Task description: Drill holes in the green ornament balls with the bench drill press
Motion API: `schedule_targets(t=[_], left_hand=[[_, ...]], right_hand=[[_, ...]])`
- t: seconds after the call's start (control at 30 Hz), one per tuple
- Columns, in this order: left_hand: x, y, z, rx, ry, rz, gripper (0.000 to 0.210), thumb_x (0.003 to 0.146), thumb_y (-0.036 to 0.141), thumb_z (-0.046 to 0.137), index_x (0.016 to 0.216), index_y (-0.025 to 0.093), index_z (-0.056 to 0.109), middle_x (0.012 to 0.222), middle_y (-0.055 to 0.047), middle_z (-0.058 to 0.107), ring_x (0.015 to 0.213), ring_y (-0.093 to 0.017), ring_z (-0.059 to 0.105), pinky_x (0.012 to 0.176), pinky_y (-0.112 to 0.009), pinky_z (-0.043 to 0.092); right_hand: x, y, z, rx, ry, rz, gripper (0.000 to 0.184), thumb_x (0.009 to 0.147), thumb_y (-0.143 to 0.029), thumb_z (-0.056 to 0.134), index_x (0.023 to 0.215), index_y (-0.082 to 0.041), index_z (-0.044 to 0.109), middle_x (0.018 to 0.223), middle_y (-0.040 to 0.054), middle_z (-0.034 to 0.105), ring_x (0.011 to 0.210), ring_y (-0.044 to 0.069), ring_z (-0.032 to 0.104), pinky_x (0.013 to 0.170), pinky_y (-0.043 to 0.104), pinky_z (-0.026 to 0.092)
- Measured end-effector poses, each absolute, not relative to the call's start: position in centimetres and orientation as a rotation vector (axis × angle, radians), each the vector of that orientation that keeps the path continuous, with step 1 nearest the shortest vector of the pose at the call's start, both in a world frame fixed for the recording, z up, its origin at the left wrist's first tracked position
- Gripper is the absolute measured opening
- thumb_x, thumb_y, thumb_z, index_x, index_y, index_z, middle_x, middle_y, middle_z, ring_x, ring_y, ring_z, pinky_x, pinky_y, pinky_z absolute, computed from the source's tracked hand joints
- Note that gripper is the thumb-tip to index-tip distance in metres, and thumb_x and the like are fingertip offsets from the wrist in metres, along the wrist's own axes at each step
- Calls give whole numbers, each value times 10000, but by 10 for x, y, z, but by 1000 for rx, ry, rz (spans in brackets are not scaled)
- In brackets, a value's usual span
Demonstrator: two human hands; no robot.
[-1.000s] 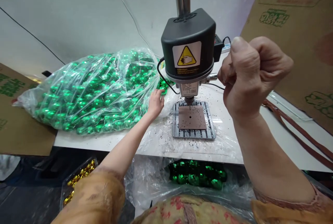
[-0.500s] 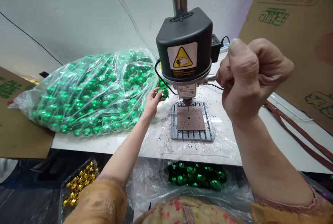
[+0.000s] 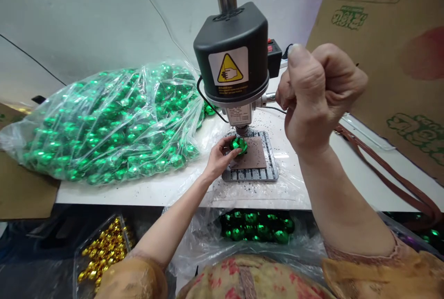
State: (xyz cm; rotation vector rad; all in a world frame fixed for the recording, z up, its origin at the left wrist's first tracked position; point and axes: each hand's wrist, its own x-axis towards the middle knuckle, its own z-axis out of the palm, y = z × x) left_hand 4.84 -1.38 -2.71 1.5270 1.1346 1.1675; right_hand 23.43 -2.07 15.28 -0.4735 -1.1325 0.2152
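Note:
My left hand [image 3: 222, 158] grips a shiny green faceted ball [image 3: 239, 145] between thumb and fingers, just below the chuck [image 3: 242, 129] of a small black drill press [image 3: 232, 53]. Under the ball lies a brown square board [image 3: 255, 158] on the slotted metal base plate [image 3: 272, 174]. The drill bit is hidden, and I cannot tell if it touches the ball. Raised at the machine's right side, my right hand [image 3: 317, 95] is closed around the feed handle [image 3: 268, 98], whose outer end the fingers cover.
A large clear plastic bag [image 3: 114, 127] of green faceted balls fills the table's left side. Dark shavings lie around the base. Below the edge are a clear bin of gold balls [image 3: 107, 248] and more green balls [image 3: 256, 226]. Brown straps [image 3: 378, 165] and a cardboard box [image 3: 385, 67] stand right.
My left hand has moved right from beside the bag to under the chuck, bringing the green ball over the board. My right hand stays closed at the handle. The view has shifted slightly.

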Motion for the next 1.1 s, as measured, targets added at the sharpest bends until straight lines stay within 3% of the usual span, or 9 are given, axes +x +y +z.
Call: schedule_targets(t=[0.17,0.3,0.53,0.77,1.1], left_hand=[[53,-15,-28,1657,1139,1138,576,777,435,852,1271,213,655,1235,-98,715,1073,-242,700,988,-412,567],[60,-20,-29,1788,1151,1125,542,793,404,841,1268,228,647,1254,-93,691,1121,-252,677,988,-404,558],[70,-25,-34,1776,1102,1140,545,815,439,818,1248,210,580,1159,-88,709,1070,-250,689,961,-423,571],[70,-25,-34,1784,1098,1152,548,824,467,811,1245,212,570,1168,-92,708,1088,-259,691,963,-429,575],[69,-27,-34,1791,1079,1150,551,835,470,810,1260,212,571,1198,-99,702,1138,-269,676,995,-433,560]], right_hand=[[235,-21,151,-465,-1136,219,550,918,-479,651,597,-218,289,533,-67,281,446,43,324,458,251,330],[235,-20,151,-423,-1142,198,511,943,-365,641,587,-208,310,525,-78,307,431,30,330,461,244,304],[235,-21,152,-465,-1148,204,529,932,-394,658,589,-220,295,515,-73,302,437,50,330,456,275,282],[233,-25,136,-337,-1153,151,510,942,-213,609,584,-195,246,488,-58,288,430,58,287,458,304,213],[230,-26,116,-318,-1107,85,529,923,-208,612,559,-168,229,493,-61,304,429,35,302,465,278,174]])
